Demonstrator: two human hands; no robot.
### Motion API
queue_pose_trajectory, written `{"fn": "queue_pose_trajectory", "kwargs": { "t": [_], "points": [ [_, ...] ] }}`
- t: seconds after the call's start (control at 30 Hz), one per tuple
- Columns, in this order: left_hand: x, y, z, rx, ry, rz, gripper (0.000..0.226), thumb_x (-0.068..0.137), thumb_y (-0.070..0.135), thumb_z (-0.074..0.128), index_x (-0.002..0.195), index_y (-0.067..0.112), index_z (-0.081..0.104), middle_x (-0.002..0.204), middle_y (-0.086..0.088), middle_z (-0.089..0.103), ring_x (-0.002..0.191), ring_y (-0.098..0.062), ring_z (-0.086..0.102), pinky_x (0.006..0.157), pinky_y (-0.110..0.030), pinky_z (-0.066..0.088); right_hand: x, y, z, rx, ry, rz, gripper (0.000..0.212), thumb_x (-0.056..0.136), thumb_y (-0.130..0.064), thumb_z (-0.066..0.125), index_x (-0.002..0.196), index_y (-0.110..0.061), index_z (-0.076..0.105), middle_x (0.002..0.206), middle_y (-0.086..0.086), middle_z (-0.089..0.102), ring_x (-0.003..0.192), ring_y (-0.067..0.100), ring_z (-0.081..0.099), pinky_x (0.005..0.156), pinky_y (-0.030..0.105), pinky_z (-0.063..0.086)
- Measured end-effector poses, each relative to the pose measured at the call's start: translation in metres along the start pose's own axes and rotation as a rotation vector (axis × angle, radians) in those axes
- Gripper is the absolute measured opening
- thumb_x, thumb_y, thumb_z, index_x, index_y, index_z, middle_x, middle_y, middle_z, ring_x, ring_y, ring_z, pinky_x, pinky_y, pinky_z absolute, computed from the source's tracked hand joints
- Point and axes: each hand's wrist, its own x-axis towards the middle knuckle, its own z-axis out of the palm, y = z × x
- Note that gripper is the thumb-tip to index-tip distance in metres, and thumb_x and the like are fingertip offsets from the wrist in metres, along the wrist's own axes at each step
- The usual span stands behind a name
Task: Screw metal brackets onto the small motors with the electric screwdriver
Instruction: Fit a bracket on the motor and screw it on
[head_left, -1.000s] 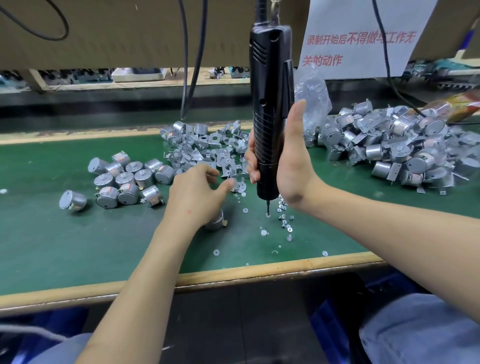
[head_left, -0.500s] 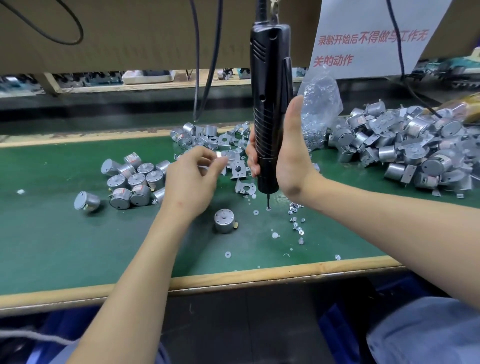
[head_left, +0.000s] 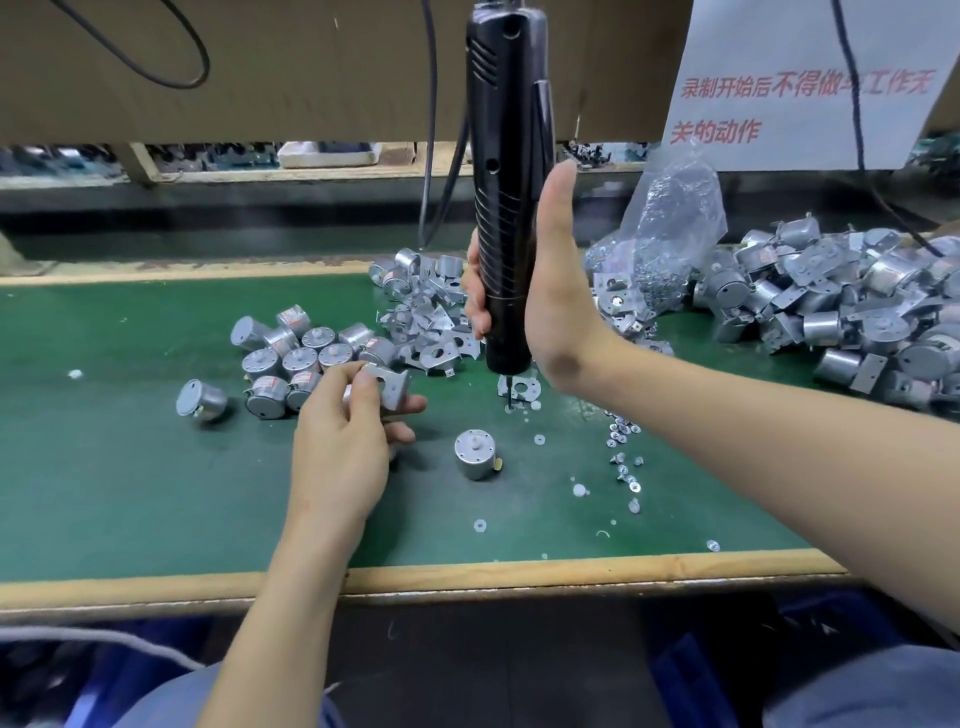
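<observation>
L hand (head_left: 340, 447) is pinching a bracket (head_left: 390, 387) w/ thumb + fingertips above the green mat (head_left: 104, 467), motor (head_left: 474, 453) standing just right. R hand (head_left: 550, 291) is gripping the screwdriver (head_left: 503, 208) upright, fingers wrapped, thumb pointing up.

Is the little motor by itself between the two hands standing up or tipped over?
Standing up. The lone motor rests flat on the green mat, its round top and small shaft facing up.

Black screwdriver (head_left: 503, 208), silver motors (head_left: 301, 358), green mat (head_left: 130, 493).
</observation>
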Motion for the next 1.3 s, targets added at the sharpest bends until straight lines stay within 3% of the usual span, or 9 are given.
{"fn": "queue_pose_trajectory", "kwargs": {
  "t": [0.17, 0.33, 0.43, 0.6, 0.67, 0.83, 1.1, 1.2, 1.3],
  "points": [
    [-0.003, 0.000, -0.006, -0.101, -0.013, -0.018, 0.030, 0.107, 0.028, 0.038, 0.092, 0.027, 0.065, 0.086, 0.000, 0.076, 0.056, -0.008, 0.062, 0.050, -0.018, 0.046, -0.002, -0.003, -0.001, 0.042, -0.077, 0.022, 0.076, 0.082, -0.076, 0.011, 0.074, -0.010, 0.049, 0.058, 0.008, 0.047, 0.049, 0.022, 0.042, 0.050, 0.029, 0.039],
    [-0.008, 0.001, -0.011, -0.184, -0.099, -0.021, 0.026, 0.100, 0.029, 0.056, 0.084, 0.035, 0.075, 0.094, 0.002, 0.076, 0.081, -0.017, 0.074, 0.065, -0.030, 0.045, -0.005, -0.009, -0.010, 0.068, -0.049, -0.015, 0.076, 0.084, -0.074, 0.009, 0.073, -0.010, 0.050, 0.058, 0.010, 0.046, 0.048, 0.022, 0.042, 0.052, 0.031, 0.039],
    [-0.014, 0.001, -0.012, -0.160, -0.153, 0.061, 0.014, 0.088, 0.032, 0.066, 0.094, 0.030, 0.079, 0.091, 0.004, 0.076, 0.088, -0.014, 0.073, 0.065, -0.021, 0.049, -0.006, -0.006, -0.011, 0.038, -0.041, -0.011, 0.076, 0.084, -0.074, 0.008, 0.074, -0.012, 0.051, 0.059, 0.010, 0.048, 0.049, 0.023, 0.045, 0.054, 0.033, 0.042],
    [-0.021, 0.002, -0.008, 0.004, -0.258, 0.205, 0.041, 0.073, 0.028, 0.080, 0.113, 0.033, 0.069, 0.105, 0.010, 0.072, 0.096, -0.010, 0.068, 0.070, -0.028, 0.056, -0.010, 0.000, -0.005, 0.001, -0.060, -0.026, 0.075, 0.086, -0.071, 0.006, 0.077, -0.012, 0.053, 0.059, 0.007, 0.052, 0.049, 0.023, 0.049, 0.055, 0.037, 0.046],
    [-0.023, 0.003, -0.006, 0.124, -0.293, 0.270, 0.051, 0.069, 0.031, 0.083, 0.117, 0.036, 0.065, 0.106, 0.016, 0.070, 0.102, -0.011, 0.066, 0.069, -0.024, 0.053, -0.009, -0.001, -0.002, 0.010, -0.063, -0.043, 0.076, 0.086, -0.071, 0.005, 0.076, -0.013, 0.054, 0.058, 0.006, 0.052, 0.048, 0.024, 0.048, 0.057, 0.039, 0.045],
    [-0.024, 0.002, -0.005, 0.335, -0.332, 0.440, 0.047, 0.071, 0.032, 0.080, 0.115, 0.036, 0.065, 0.107, 0.021, 0.068, 0.102, -0.005, 0.064, 0.066, -0.014, 0.046, -0.010, -0.005, 0.003, 0.072, -0.066, -0.067, 0.077, 0.085, -0.073, 0.004, 0.071, -0.017, 0.055, 0.055, 0.005, 0.051, 0.046, 0.023, 0.046, 0.055, 0.036, 0.044],
    [-0.021, 0.000, -0.005, 0.385, -0.370, 0.495, 0.041, 0.072, 0.033, 0.081, 0.110, 0.038, 0.066, 0.103, 0.019, 0.064, 0.099, -0.006, 0.064, 0.066, -0.011, 0.044, -0.017, 0.001, 0.007, 0.068, -0.126, -0.056, 0.078, 0.084, -0.068, 0.000, 0.076, -0.011, 0.052, 0.056, 0.005, 0.052, 0.046, 0.023, 0.048, 0.055, 0.035, 0.046],
    [-0.020, 0.000, -0.005, 0.387, -0.375, 0.510, 0.042, 0.072, 0.033, 0.081, 0.109, 0.042, 0.063, 0.103, 0.019, 0.063, 0.098, -0.006, 0.064, 0.065, -0.011, 0.043, -0.020, 0.002, 0.009, 0.080, -0.150, -0.049, 0.094, 0.075, -0.086, -0.004, 0.076, -0.011, 0.052, 0.056, 0.004, 0.052, 0.046, 0.023, 0.048, 0.056, 0.035, 0.045],
    [-0.020, 0.000, -0.004, 0.384, -0.381, 0.504, 0.038, 0.073, 0.032, 0.080, 0.107, 0.038, 0.065, 0.103, 0.018, 0.064, 0.096, -0.007, 0.064, 0.065, -0.011, 0.042, -0.023, 0.003, 0.011, 0.065, -0.183, -0.079, 0.083, 0.060, -0.088, 0.022, 0.076, -0.013, 0.053, 0.056, 0.004, 0.053, 0.046, 0.022, 0.049, 0.056, 0.035, 0.045]
  ]
}}
